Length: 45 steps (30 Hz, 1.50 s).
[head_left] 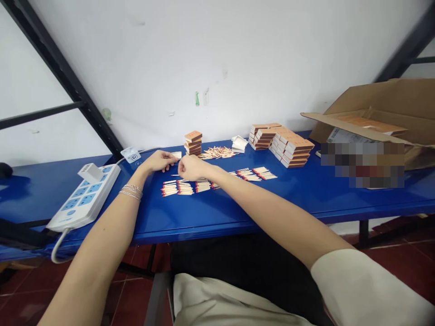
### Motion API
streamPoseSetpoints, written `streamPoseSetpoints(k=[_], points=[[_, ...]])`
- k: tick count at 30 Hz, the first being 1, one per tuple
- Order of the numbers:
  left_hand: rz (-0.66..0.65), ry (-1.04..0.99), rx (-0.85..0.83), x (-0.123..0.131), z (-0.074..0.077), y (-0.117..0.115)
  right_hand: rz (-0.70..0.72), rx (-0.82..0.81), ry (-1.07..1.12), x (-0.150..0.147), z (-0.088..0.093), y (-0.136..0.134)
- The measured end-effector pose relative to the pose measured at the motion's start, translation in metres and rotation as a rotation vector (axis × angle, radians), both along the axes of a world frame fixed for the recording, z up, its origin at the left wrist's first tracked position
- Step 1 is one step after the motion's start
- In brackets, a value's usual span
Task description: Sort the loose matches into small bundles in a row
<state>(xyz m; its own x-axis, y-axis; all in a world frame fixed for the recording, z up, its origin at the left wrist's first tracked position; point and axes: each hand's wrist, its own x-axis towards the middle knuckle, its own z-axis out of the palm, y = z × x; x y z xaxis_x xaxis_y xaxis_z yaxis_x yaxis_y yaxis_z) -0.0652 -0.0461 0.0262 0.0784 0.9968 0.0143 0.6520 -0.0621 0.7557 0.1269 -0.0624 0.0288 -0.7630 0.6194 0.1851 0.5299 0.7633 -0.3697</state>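
My left hand (pixel 160 161) has its fingers curled at the near edge of a small pale matchbox tray (pixel 177 154) and seems to grip it; the fingertips partly cover it. Close beside it, my right hand (pixel 193 168) is closed in a pinch, and its fingers hide whatever is in them. A single red-tipped match (pixel 174 175) shows at its left, held or lying there, I cannot tell. Small groups of matches (pixel 185 187) lie in rows on the blue table under my right forearm. Behind my hands are a stack of matchboxes (pixel 193 143) and a loose heap of matches (pixel 217 152).
White empty trays (pixel 239 143) stand beside the heap. Many stacked matchboxes (pixel 288 142) are farther right, near an open cardboard box (pixel 370 108). A white power strip (pixel 86 197) with a plugged-in adapter (pixel 91 173) lies left. A wall is behind the blue table (pixel 210 217).
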Motion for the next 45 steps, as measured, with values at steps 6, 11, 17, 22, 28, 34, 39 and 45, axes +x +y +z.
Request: streamPoseSetpoints(k=[6,11,17,22,28,34,39,45], points=[[-0.003,-0.026,-0.031,-0.004,-0.002,0.003,0.043,-0.033,-0.041,-0.028,0.002,-0.008],[0.009,-0.034,-0.022,-0.004,-0.002,0.003,0.090,-0.071,-0.034,-0.024,0.004,-0.014],[0.009,-0.010,-0.006,0.002,0.001,-0.001,-0.037,-0.105,0.009,0.007,0.014,0.008],[0.007,-0.024,-0.033,0.000,0.000,0.001,-0.331,-0.048,-0.083,0.060,0.020,0.050],[0.012,-0.029,-0.035,-0.002,-0.002,0.003,-0.393,-0.055,-0.025,0.075,-0.002,0.075],[0.008,-0.020,-0.038,0.000,-0.001,0.002,-0.422,-0.029,-0.005,0.070,-0.006,0.073],[0.003,-0.021,-0.038,-0.002,-0.002,0.004,-0.420,-0.096,0.026,0.074,0.010,0.063],[-0.005,-0.016,-0.038,-0.002,-0.001,0.003,-0.121,-0.396,0.154,0.055,0.024,0.031]])
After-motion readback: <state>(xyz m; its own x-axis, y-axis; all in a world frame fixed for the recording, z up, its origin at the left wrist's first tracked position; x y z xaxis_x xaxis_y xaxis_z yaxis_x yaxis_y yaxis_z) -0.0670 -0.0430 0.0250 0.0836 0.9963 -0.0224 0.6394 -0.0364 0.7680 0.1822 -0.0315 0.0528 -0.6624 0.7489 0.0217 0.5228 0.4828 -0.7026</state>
